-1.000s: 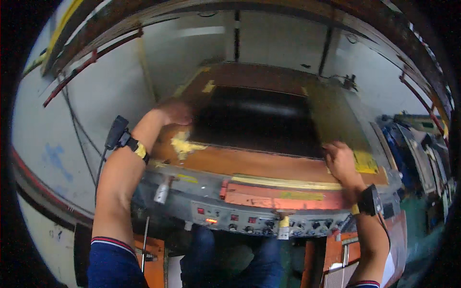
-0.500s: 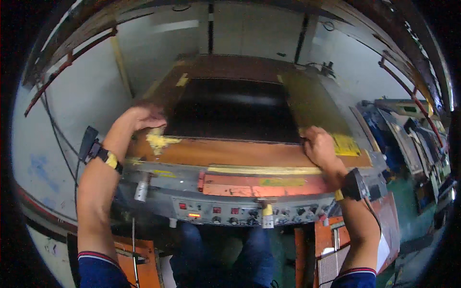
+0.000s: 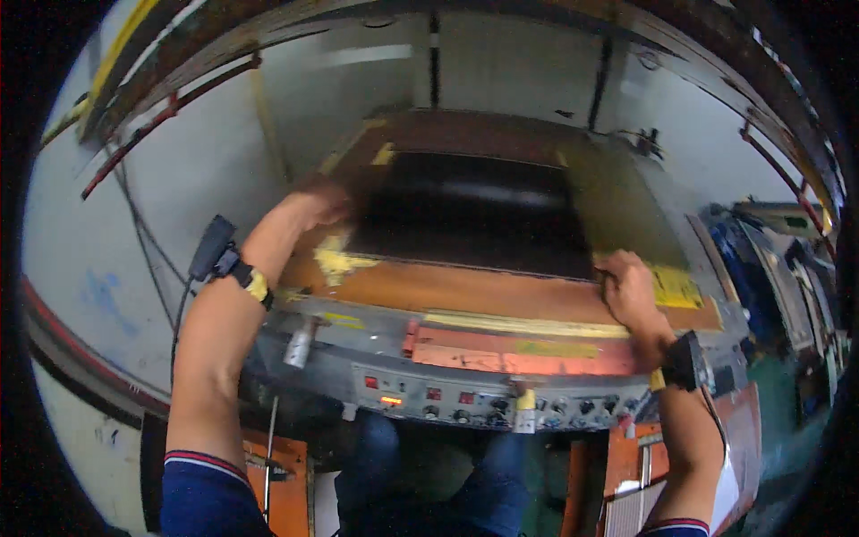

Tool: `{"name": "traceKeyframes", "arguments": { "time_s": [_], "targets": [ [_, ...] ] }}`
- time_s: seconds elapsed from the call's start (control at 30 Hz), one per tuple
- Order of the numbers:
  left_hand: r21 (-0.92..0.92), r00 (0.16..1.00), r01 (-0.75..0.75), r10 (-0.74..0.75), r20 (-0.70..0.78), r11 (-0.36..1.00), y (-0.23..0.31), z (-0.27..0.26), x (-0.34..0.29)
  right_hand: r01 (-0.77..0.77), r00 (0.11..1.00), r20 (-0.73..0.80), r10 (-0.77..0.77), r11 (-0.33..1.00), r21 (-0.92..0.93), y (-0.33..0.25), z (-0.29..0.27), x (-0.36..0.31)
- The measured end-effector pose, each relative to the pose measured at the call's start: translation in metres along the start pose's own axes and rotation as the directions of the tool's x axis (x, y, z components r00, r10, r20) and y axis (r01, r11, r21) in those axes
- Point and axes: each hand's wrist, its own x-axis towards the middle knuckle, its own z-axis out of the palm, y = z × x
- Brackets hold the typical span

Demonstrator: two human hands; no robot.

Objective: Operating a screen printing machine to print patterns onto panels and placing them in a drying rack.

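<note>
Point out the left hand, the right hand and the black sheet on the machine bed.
left hand (image 3: 315, 204), head view, back of the hand.
right hand (image 3: 629, 288), head view, back of the hand.
black sheet (image 3: 474, 215), head view, middle of its dark surface.

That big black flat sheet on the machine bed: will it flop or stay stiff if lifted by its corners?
The black flat sheet probably flops: it looks thin and lies flush on the brown bed. Its width likely needs both corners, where the left hand and right hand sit.

A dark sheet (image 3: 474, 215) lies on the machine bed (image 3: 465, 291).
</note>
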Motion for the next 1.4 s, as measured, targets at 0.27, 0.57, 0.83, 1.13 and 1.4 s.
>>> {"name": "traceKeyframes", "arguments": {
  "time_s": [0.27, 0.57, 0.83, 1.13, 1.4],
  "targets": [
    [0.167, 0.943, 0.168, -0.208, 0.26, 0.972, -0.013, -0.028, -0.011, 0.036, 0.998, -0.042, -0.036, 0.999, -0.008, -0.01, 0.005, 0.006],
    [0.141, 0.93, 0.158, -0.195, 0.31, 0.977, -0.017, -0.025, 0.003, -0.015, 1.0, -0.022, 0.015, 1.0, 0.002, -0.011, 0.005, 0.005],
    [0.199, 0.901, 0.249, -0.302, 0.312, 0.948, -0.002, -0.021, -0.01, -0.001, 1.0, -0.012, 0.001, 1.0, -0.001, -0.008, 0.002, 0.004],
    [0.184, 0.922, 0.106, -0.166, 0.349, 0.977, -0.015, -0.022, -0.001, 0.005, 1.0, 0.0, -0.005, 1.0, -0.017, -0.01, 0.004, 0.008],
    [0.213, 0.897, 0.227, -0.29, 0.335, 0.95, -0.007, -0.017, -0.007, 0.02, 1.0, 0.003, -0.02, 1.0, -0.006, -0.013, 0.005, 0.006]
  ]
}}
